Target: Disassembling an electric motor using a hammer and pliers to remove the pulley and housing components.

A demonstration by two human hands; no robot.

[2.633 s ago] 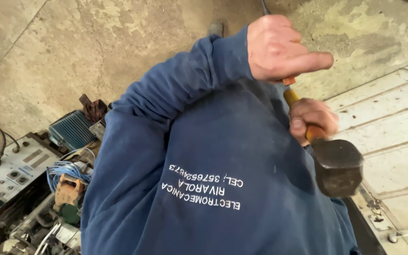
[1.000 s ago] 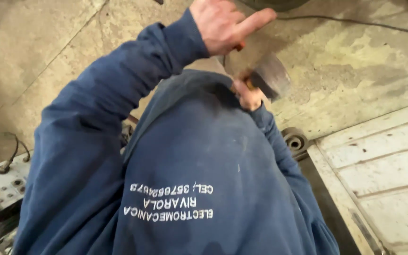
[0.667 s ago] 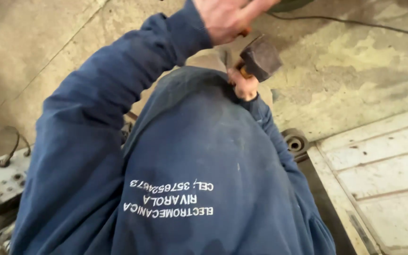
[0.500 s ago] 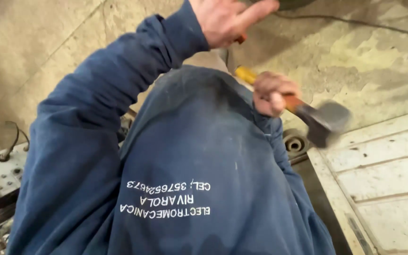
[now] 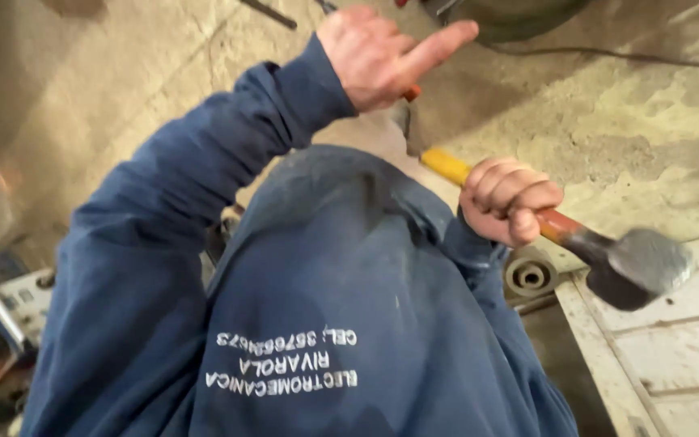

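My left hand (image 5: 378,53) is raised at the top of the view. It is closed around a tool with an orange handle (image 5: 411,93), and its index finger sticks out to the right. Most of that tool is hidden by the hand. Lower right, my right hand (image 5: 507,201) grips the yellow and red handle of a hammer (image 5: 446,167). The hammer's heavy steel head (image 5: 639,267) hangs over the edge of a white board. My blue sweatshirt (image 5: 301,307) fills the middle of the view.
Rough concrete floor (image 5: 608,113) lies all around. White wooden boards (image 5: 673,348) sit at the lower right, with a round metal part (image 5: 530,275) beside them. A grey electrical box (image 5: 10,311) stands at the left. A cable (image 5: 608,55) runs along the top right.
The hammer has swung from up by my left hand down and to the right, over the white boards. My left hand has stayed raised with its tool.
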